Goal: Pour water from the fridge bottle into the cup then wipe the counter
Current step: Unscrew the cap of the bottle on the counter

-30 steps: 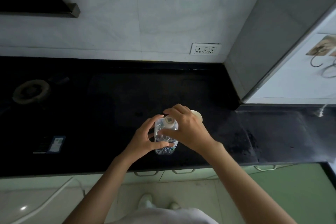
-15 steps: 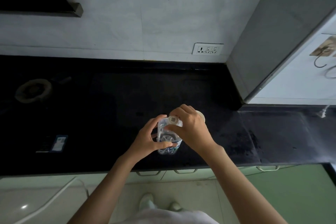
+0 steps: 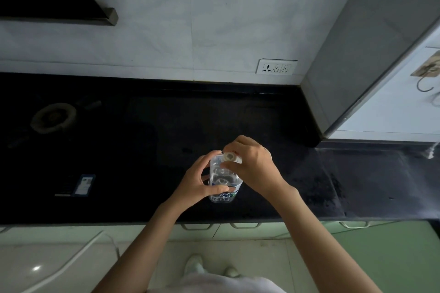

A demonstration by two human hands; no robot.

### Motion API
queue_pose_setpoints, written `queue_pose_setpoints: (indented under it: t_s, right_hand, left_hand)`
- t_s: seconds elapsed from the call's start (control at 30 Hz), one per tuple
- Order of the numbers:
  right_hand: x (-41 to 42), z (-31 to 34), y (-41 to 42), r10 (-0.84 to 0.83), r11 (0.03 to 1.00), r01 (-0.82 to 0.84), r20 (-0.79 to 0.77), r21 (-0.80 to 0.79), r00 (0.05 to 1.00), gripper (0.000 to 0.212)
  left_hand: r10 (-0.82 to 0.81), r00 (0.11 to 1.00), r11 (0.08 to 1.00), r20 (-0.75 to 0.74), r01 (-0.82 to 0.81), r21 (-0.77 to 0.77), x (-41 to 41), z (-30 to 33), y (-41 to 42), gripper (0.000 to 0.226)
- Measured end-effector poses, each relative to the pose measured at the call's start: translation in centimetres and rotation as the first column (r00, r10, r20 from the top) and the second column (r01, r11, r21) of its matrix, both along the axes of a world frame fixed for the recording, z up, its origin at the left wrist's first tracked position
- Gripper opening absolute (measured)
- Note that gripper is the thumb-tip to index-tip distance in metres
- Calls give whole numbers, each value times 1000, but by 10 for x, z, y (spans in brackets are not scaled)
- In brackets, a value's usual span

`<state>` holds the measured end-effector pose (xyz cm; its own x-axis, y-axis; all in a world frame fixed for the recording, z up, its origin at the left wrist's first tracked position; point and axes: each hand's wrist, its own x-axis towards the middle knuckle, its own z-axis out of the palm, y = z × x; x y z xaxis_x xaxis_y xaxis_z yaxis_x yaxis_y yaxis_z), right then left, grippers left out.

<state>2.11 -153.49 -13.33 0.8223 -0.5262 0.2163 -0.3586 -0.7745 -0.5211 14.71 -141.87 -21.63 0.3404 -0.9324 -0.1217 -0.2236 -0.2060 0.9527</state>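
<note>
A clear plastic water bottle (image 3: 223, 181) stands upright on the black counter (image 3: 166, 140), near its front edge. My left hand (image 3: 198, 182) wraps around the bottle's body from the left. My right hand (image 3: 252, 166) pinches the white cap (image 3: 229, 156) at the bottle's top from the right. The cup is almost wholly hidden behind my right hand; only a sliver of pale rim (image 3: 268, 152) shows past the knuckles.
A gas burner (image 3: 53, 118) lies at the counter's left. A small dark packet with a blue label (image 3: 78, 185) rests front left. A wall socket (image 3: 277, 68) sits above the counter; a grey fridge side (image 3: 357, 66) rises at the right.
The hands and bottle stay in nearly the same spot. My right hand's fingers have shifted slightly around the cap, and less of the cup rim shows now.
</note>
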Motion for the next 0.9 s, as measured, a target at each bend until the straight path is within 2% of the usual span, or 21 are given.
queue_pose_setpoints:
  t_s: [0.17, 0.27, 0.3, 0.37, 0.47, 0.57, 0.6, 0.63, 0.73, 0.8, 0.9]
  right_hand:
    - [-9, 4, -8, 159, 986, -156, -38, 57, 987, 37]
    - [-6, 2, 0, 36, 997, -34, -36, 63, 999, 61]
    - [-4, 0, 2, -28, 999, 30, -37, 39, 999, 63]
    - [1, -3, 4, -111, 994, 111, -21, 2, 994, 49]
    - [0, 1, 3, -51, 999, 51, -11, -3, 999, 24]
    - [-8, 5, 0, 122, 980, -112, -58, 163, 991, 35]
    - [-9, 6, 0, 135, 973, -119, -65, 199, 989, 38]
    - [-9, 6, 1, 100, 976, -87, -58, 198, 993, 42]
    - [-4, 1, 6, -118, 992, 120, -57, 25, 991, 57]
    - [-1, 1, 8, -171, 985, 169, -52, -40, 984, 48]
    - [-2, 0, 5, -86, 996, 86, -16, -13, 996, 25]
  left_hand:
    - [2, 1000, 1000, 7, -2, 12, -1, 1, -1, 82]
    - [3, 1000, 1000, -19, -2, 16, -2, 1, 0, 82]
    - [3, 1000, 1000, -17, -2, 15, -2, 1, 0, 82]
    - [-2, 1000, 1000, -8, 2, 11, -2, 2, 1, 81]
    - [-4, 1000, 1000, -14, 4, 16, -2, 3, 1, 80]
    - [7, 1000, 1000, -8, -7, 21, -3, 1, 0, 84]
    - [7, 1000, 1000, -4, -7, 21, -3, 1, 0, 83]
    - [3, 1000, 1000, -2, -3, 21, -3, 0, 0, 82]
    - [2, 1000, 1000, 6, -2, 17, -3, 1, 0, 81]
    - [2, 1000, 1000, -1, -2, 11, -3, 1, 0, 81]
    - [2, 1000, 1000, -12, -2, 15, -2, 1, 0, 81]
